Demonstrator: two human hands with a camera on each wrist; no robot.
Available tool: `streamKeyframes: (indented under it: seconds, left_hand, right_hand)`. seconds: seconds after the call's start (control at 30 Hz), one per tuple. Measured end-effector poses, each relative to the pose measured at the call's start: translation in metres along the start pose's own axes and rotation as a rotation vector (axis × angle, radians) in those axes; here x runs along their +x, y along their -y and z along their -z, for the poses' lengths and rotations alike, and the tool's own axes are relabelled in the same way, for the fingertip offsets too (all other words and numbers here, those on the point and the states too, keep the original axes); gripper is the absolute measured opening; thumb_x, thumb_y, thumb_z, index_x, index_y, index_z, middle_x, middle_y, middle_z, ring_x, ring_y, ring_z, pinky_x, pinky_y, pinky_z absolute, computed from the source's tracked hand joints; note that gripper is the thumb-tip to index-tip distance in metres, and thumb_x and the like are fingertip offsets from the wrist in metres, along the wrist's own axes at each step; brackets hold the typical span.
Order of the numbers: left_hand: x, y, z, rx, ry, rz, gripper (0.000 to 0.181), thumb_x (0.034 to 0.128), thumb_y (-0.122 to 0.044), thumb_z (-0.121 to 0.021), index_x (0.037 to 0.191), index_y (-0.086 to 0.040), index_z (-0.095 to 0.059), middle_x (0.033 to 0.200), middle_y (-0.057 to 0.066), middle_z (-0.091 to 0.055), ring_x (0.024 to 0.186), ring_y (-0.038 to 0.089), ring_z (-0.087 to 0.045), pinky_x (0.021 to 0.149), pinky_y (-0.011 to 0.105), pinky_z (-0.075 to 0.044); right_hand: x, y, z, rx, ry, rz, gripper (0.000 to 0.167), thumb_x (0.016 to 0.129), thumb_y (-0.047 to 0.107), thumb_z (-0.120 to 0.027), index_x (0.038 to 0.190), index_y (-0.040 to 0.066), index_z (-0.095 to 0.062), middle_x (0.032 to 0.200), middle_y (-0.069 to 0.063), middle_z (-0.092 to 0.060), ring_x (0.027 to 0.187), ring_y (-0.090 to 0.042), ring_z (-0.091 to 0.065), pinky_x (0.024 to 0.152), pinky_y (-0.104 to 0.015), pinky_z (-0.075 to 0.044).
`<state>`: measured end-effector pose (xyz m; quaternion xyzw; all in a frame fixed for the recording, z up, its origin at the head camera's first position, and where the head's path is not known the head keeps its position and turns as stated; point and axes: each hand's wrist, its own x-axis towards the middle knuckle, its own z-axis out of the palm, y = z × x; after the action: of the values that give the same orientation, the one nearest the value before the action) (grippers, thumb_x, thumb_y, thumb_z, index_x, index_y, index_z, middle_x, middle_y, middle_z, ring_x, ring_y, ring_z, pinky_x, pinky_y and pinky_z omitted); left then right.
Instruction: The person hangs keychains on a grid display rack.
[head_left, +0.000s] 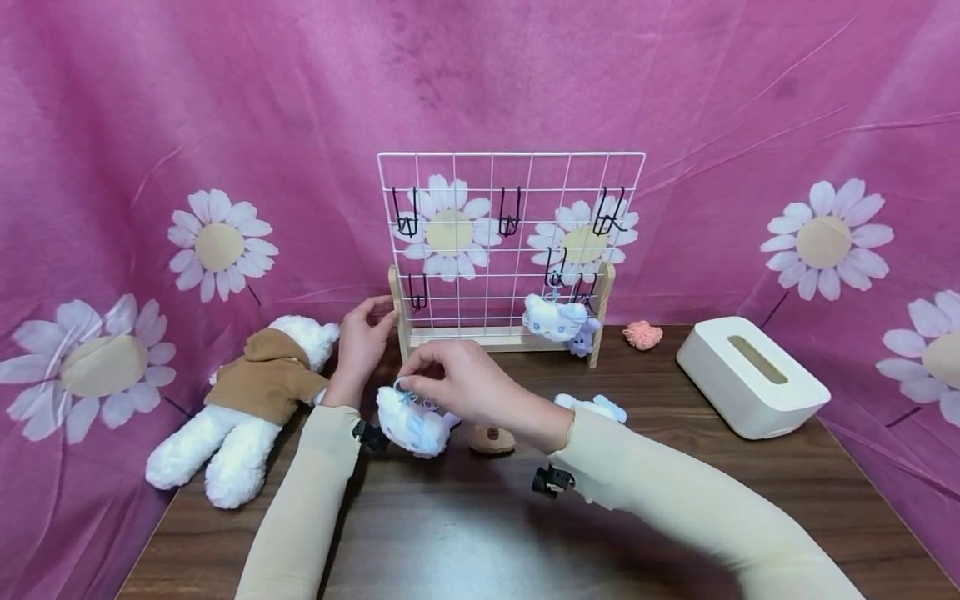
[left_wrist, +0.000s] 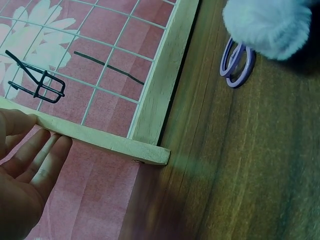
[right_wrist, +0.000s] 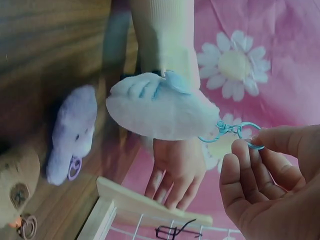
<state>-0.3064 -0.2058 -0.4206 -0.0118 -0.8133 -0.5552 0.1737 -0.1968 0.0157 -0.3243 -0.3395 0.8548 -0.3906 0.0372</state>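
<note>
My right hand [head_left: 465, 379] pinches the blue ring [right_wrist: 256, 147] of a white plush keychain [head_left: 408, 423] between thumb and forefinger. The plush dangles above the table, in front of the rack's left side; its blue details show in the right wrist view. My left hand [head_left: 366, 337] holds the left wooden post [left_wrist: 100, 138] of the wire grid rack [head_left: 472, 287], thumb on one side and fingers on the other. Several black hooks [head_left: 509, 221] are fixed to the grid. From lower right hooks hang a white cat-faced plush [head_left: 555, 321] and a lavender plush [head_left: 585, 340] partly behind it.
On the table lie a brown plush [head_left: 491, 440], a purple plush [right_wrist: 75, 130] and a white-and-blue plush [head_left: 600, 407] partly behind my right arm. A teddy bear [head_left: 258, 387] in a brown hoodie lies left. Rightward are a pink fluffy piece [head_left: 642, 335] and a white tissue box [head_left: 750, 375].
</note>
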Motion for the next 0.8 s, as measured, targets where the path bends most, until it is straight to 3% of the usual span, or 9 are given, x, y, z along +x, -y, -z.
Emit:
streamKeyframes:
  seconds: [0.2, 0.47, 0.53, 0.7, 0.8]
  left_hand:
    - [0.001, 0.0, 0.0, 0.007, 0.001, 0.007, 0.033, 0.1122, -0.014, -0.07, 0.142, -0.001, -0.073, 0.136, 0.023, -0.079, 0.118, 0.036, -0.077, 0.081, 0.012, -0.063]
    - [0.001, -0.004, -0.002, -0.054, 0.018, 0.02, 0.033, 0.1113, -0.01, -0.07, 0.142, 0.002, -0.072, 0.136, 0.025, -0.077, 0.118, 0.038, -0.077, 0.093, 0.038, -0.073]
    - [0.0, -0.004, -0.002, -0.055, 0.018, 0.021, 0.033, 0.1113, -0.01, -0.07, 0.143, 0.002, -0.072, 0.136, 0.025, -0.077, 0.119, 0.038, -0.076, 0.093, 0.035, -0.073]
    - [0.0, -0.002, -0.002, -0.022, 0.004, 0.025, 0.033, 0.1117, -0.011, -0.069, 0.143, 0.001, -0.072, 0.136, 0.024, -0.078, 0.119, 0.037, -0.076, 0.083, 0.016, -0.067]
    - [0.0, 0.0, -0.002, -0.023, 0.006, 0.035, 0.034, 0.1118, -0.011, -0.069, 0.143, 0.001, -0.071, 0.137, 0.024, -0.077, 0.119, 0.036, -0.076, 0.081, 0.012, -0.064]
  right_hand:
    - [0.016, -0.012, 0.004, 0.005, -0.06, -0.026, 0.006, 0.105, 0.02, -0.079, 0.104, 0.017, -0.084, 0.096, 0.003, -0.083, 0.081, -0.003, -0.067, 0.075, -0.02, -0.059]
    - [0.033, -0.031, 0.004, 0.006, -0.123, -0.07, 0.007, 0.105, 0.022, -0.08, 0.104, 0.017, -0.084, 0.097, 0.003, -0.083, 0.081, -0.007, -0.068, 0.074, -0.023, -0.058]
    - [0.037, -0.036, 0.003, 0.018, -0.14, -0.085, 0.006, 0.105, 0.022, -0.08, 0.104, 0.017, -0.085, 0.097, 0.003, -0.084, 0.082, -0.008, -0.068, 0.075, -0.023, -0.058]
    - [0.048, -0.046, 0.001, 0.033, -0.178, -0.109, 0.008, 0.105, 0.02, -0.08, 0.106, 0.014, -0.085, 0.1, -0.001, -0.084, 0.085, -0.01, -0.071, 0.077, -0.023, -0.06]
    - [0.055, -0.051, 0.0, 0.027, -0.197, -0.118, 0.009, 0.106, 0.019, -0.079, 0.109, 0.013, -0.085, 0.104, -0.003, -0.085, 0.088, -0.012, -0.072, 0.078, -0.023, -0.061]
